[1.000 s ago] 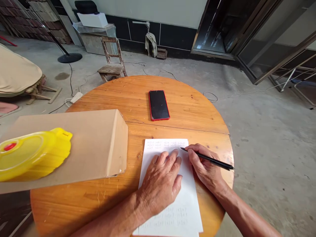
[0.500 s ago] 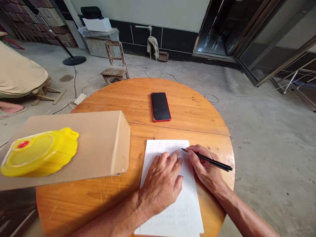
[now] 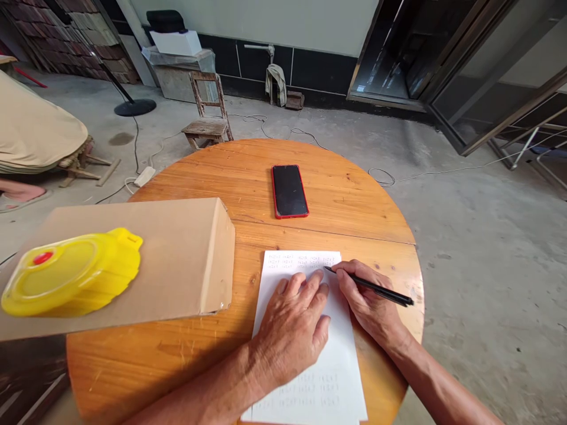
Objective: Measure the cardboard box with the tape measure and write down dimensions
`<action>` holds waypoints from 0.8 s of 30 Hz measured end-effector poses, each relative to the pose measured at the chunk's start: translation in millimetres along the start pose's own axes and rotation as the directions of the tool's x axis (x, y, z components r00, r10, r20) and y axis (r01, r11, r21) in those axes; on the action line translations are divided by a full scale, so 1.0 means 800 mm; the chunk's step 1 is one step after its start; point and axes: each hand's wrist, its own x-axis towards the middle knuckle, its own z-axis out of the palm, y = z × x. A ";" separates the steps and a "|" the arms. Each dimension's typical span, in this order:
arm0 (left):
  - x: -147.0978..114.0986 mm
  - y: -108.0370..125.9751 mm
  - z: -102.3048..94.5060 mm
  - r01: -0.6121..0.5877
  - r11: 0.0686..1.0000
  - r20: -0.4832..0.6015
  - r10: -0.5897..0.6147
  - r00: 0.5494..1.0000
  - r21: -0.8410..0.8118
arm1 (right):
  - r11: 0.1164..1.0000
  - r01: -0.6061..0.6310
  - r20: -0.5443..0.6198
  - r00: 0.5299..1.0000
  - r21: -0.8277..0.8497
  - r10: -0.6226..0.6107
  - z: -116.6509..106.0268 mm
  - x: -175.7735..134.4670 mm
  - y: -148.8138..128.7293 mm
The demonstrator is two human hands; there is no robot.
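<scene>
White paper [image 3: 341, 354] lies on the round wooden table [image 3: 177, 372], with rows of small handwritten marks at its top and bottom. My left hand [image 3: 292, 327] rests flat on the sheet, fingers spread, covering its middle. At the right edge of the paper, my right hand [image 3: 367, 295] is closed around a black pen [image 3: 383, 290]. The pen's tip is at the end of the lowest of the top rows, just beyond my left fingertips. Whether the tip touches the sheet I cannot tell.
A phone in a red case [image 3: 289, 191] lies farther back on the table. On the left, a cardboard box [image 3: 177, 254] overhangs the edge and carries a yellow plastic container [image 3: 75, 274]. Behind the table stand a small wooden chair [image 3: 206, 127] and a black stand base [image 3: 135, 107].
The pen's rear end has tilted slightly, while its tip stays near the same row. My left hand keeps its place on the paper. The whole view has shifted a little.
</scene>
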 end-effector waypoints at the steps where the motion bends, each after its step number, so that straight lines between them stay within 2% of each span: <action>1: 0.000 0.000 0.000 0.000 1.000 -0.001 0.000 1.000 0.001 | 1.000 -0.006 0.001 1.000 -0.004 0.006 0.000 0.000 0.000; 24: 0.000 -0.001 0.000 0.003 1.000 0.000 -0.003 1.000 -0.007 | 0.999 0.033 0.004 0.999 -0.016 -0.033 -0.001 0.004 -0.005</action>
